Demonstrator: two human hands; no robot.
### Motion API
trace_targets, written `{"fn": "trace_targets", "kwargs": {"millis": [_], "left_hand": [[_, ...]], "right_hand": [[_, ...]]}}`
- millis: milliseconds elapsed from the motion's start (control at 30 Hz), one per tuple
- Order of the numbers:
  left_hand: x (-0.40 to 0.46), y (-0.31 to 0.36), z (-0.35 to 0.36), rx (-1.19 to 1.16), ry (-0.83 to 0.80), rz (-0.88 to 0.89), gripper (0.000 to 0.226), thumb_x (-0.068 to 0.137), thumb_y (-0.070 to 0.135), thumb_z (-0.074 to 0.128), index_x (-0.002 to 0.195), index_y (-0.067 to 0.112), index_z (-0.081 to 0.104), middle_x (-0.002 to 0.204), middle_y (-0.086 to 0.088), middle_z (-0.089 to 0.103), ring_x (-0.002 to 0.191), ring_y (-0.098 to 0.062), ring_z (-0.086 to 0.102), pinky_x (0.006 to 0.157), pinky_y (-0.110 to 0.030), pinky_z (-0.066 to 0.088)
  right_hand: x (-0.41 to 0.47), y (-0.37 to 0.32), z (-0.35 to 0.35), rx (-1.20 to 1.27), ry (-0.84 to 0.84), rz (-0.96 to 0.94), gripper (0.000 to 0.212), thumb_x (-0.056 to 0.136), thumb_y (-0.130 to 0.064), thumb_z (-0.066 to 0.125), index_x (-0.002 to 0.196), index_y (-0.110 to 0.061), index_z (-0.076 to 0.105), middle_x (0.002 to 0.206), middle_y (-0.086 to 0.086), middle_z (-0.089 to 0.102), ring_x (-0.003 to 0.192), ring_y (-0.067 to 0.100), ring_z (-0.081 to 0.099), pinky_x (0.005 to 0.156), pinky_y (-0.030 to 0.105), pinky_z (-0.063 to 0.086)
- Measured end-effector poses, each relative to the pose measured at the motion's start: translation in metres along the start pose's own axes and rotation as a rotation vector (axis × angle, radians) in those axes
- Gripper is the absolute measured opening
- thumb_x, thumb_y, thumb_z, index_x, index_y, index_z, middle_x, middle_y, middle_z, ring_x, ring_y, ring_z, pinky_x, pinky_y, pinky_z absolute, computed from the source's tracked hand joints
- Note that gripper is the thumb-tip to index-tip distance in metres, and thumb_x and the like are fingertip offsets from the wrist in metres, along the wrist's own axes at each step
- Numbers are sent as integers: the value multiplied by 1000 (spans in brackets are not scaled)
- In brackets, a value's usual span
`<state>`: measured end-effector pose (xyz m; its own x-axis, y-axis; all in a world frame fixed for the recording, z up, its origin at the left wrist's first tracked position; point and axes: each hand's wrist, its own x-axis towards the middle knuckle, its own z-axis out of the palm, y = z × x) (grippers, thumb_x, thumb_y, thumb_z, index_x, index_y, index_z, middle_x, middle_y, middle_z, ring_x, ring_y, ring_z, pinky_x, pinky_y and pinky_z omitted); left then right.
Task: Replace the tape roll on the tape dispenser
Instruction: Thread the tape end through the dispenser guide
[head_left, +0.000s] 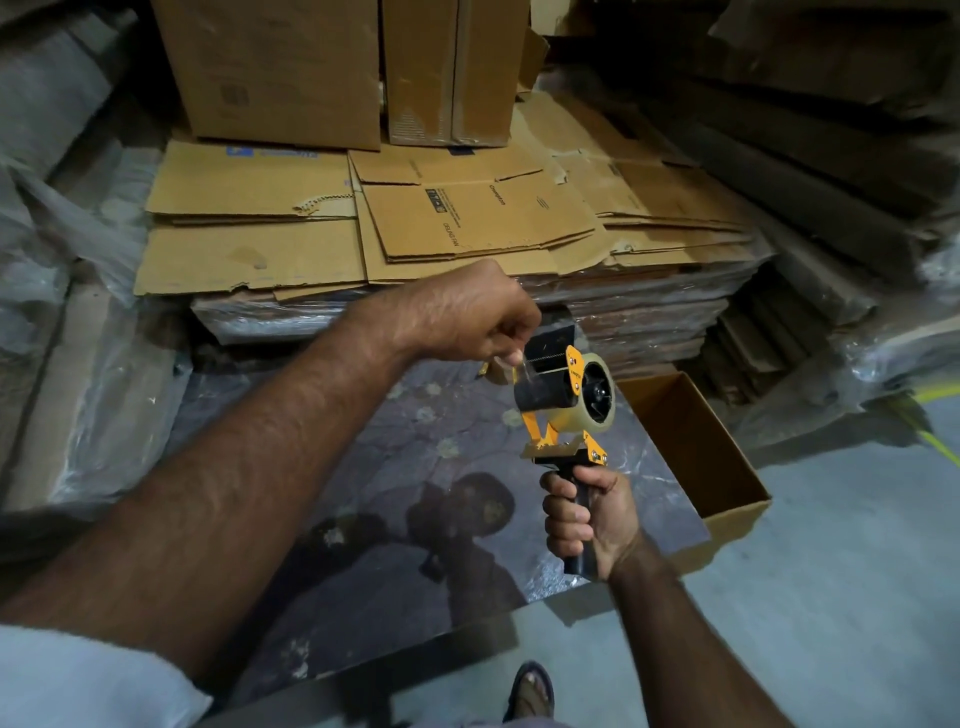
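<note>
A yellow and black tape dispenser (558, 395) stands upright in mid-air over a glossy dark tabletop. My right hand (592, 519) is wrapped around its black handle from below. A clear tape roll (602, 397) sits on the dispenser's hub, on the right side of the frame. My left hand (467, 317) reaches in from the left and pinches the loose clear tape end (522, 371) between thumb and fingertips, just over the black roller near the toothed blade.
A stack of flattened cardboard (415, 228) lies behind the dispenser, with tall cartons (291, 67) standing on it. An open small cardboard box (696, 457) sits right of the dispenser. Plastic-wrapped bundles (62, 260) line the left. A sandalled foot (530, 693) shows below.
</note>
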<state>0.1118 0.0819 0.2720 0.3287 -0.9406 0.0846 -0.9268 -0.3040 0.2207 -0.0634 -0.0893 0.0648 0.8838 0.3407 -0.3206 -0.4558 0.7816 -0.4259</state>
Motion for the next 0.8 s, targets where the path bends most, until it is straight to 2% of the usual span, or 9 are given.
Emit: {"fn": "trace_targets", "kwargs": {"millis": [100,200,300,400,600,700,800], "left_hand": [[0,3,0,30,-1,15,8,91,25,71,87,22,65,78,14,61,74,5,57,69,-24,53],[-1,3,2,40,-7,23,14,91,25,71,83,28,60,77,15,60,75,5,57,67,-24,51],[0,-1,4,20,22,6,18,91,24,70,81,31,57,77,16,58,75,6,56,67,-21,48],[5,-9,7,2,84,-25,15,91,22,71,82,27,60,81,13,61,78,0,58,69,-24,49],[9,-27,23,-78,107,-111,9,89,25,73,85,23,65,83,15,59,80,8,52,74,-26,50],[8,-31,31,-125,117,-134,11,87,30,75,87,22,67,86,14,58,83,-3,56,75,-28,49],[6,-32,37,-157,147,-161,14,84,32,78,88,23,68,93,13,54,92,-9,54,77,-27,45]], "right_hand": [[3,3,-1,-4,-23,-19,22,86,-26,49,78,-7,58,57,6,58,44,19,57,48,28,50],[5,3,-1,10,-33,-25,24,86,-26,48,79,-6,58,58,7,59,45,19,57,49,29,51],[6,4,1,21,-35,5,24,86,-27,47,79,-6,58,57,7,58,42,18,50,49,29,51],[12,10,7,55,-40,60,23,85,-27,48,80,-6,56,58,8,58,43,18,39,50,29,49],[23,19,16,73,-67,102,21,85,-26,50,81,-6,54,59,9,59,45,19,39,52,29,46],[23,22,15,88,-74,99,21,84,-26,49,81,-6,55,58,9,58,43,19,44,51,29,47],[21,23,15,88,-72,102,19,83,-25,51,80,-6,54,56,8,58,43,18,39,50,28,47]]}}
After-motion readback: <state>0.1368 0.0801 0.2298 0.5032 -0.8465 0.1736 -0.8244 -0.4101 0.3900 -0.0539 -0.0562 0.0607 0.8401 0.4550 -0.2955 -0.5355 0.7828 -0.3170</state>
